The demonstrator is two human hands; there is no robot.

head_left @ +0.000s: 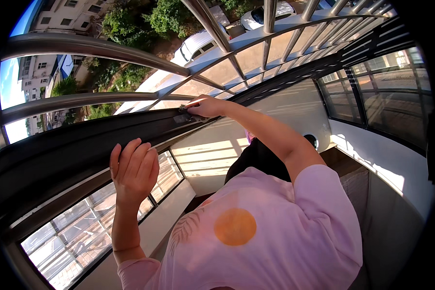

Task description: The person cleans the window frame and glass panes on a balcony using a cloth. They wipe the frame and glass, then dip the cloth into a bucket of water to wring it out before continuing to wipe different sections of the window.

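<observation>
My right hand (207,106) reaches across to the dark window frame (82,137), its fingers bent and pressed down onto the top of it. Under those fingers shows a bit of a grey, crumpled cloth (196,117), mostly hidden by the hand. My left hand (136,169) is raised at the inner edge of the same frame, closer to me. Its fingers are stretched out side by side, the tips against the dark frame, and nothing is held in it.
Metal window bars (101,48) run just beyond the frame. Outside, far below, are a white van (198,46), trees and buildings. Glass panes (77,237) lie under the frame on the left. A sliding window (386,92) and a white ledge (377,157) stand to the right.
</observation>
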